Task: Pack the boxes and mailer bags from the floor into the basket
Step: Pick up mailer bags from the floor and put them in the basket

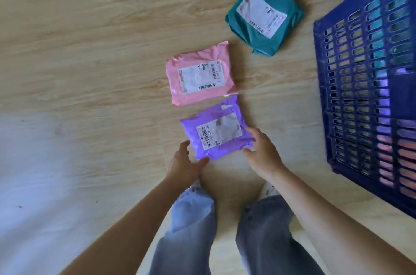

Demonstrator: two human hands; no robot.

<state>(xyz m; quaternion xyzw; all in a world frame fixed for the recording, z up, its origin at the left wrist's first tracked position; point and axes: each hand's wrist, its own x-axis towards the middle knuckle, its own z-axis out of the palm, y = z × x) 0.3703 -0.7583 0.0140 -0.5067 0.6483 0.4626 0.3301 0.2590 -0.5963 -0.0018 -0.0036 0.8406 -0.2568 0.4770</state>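
purple mailer bag [216,133] flat on floor [90,54], near centre | left hand [183,163] spread, thumb touching near-left corner | right hand [263,152] spread over right edge | basket [351,99] at right

Bright, even light from frame left: short soft shadows sit right of the pink mailer bag [200,74] and teal mailer bag [263,15]. Bluish-white glare washes out the floor [45,162] at lower left. Basket [364,85] at right edge smeared by blur. Wide-angle stretch toward the edges. Label print unreadable.
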